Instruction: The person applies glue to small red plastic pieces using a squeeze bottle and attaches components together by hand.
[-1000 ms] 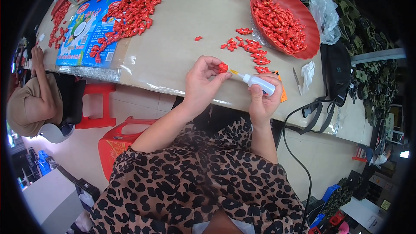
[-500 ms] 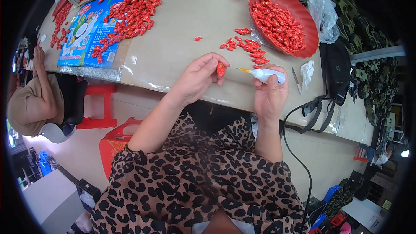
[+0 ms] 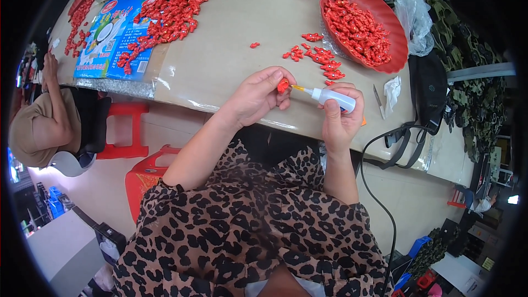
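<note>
- Pinching a red piece [image 3: 282, 85] between left fingers [image 3: 271, 79]
- Gripping a white bottle [image 3: 338, 100] in right fingers [image 3: 333, 113], pointing its yellow tip [image 3: 298, 88] at the piece
- Facing a red bowl [image 3: 400, 41] beyond right fingers

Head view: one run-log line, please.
left hand: pinching small red figurine | right hand: holding white squeeze bottle, yellow tip at figurine, contact unclear | scalloped red bowl: heaped with figurines

Brown leopard-print garment [image 3: 220, 236], black-spotted, pale neckline edging [image 3: 309, 286], bare forearms [image 3: 201, 145]
</note>
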Action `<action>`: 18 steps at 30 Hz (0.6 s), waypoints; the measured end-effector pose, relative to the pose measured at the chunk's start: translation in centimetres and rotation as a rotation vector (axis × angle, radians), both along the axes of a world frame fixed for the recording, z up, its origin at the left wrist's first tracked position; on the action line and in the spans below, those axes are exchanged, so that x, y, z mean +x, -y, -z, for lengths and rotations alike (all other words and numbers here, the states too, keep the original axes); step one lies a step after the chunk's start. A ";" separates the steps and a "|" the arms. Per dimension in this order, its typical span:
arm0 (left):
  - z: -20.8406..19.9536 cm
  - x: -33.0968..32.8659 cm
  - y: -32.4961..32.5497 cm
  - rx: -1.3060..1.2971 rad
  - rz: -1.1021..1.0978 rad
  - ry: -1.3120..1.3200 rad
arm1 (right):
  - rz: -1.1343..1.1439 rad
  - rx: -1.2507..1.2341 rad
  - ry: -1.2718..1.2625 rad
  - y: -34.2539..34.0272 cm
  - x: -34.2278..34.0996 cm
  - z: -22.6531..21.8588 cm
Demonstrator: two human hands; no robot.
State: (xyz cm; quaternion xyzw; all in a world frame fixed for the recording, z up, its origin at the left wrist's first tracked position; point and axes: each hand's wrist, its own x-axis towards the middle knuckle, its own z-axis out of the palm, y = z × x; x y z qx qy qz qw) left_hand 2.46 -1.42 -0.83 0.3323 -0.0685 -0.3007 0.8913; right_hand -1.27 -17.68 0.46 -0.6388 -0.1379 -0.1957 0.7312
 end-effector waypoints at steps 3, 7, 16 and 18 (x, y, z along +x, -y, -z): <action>0.0 -0.1 0.0 0.003 -0.007 0.000 | 0.008 -0.025 0.002 -0.1 0.0 0.0; -0.2 0.0 0.1 0.014 -0.008 -0.002 | 0.021 -0.062 0.012 0.1 0.0 -0.1; -0.1 -0.1 0.0 0.029 -0.014 0.002 | 0.034 -0.091 -0.001 0.1 -0.1 0.1; -0.2 -0.1 0.1 0.038 -0.015 0.003 | 0.040 -0.089 0.008 0.1 -0.1 0.2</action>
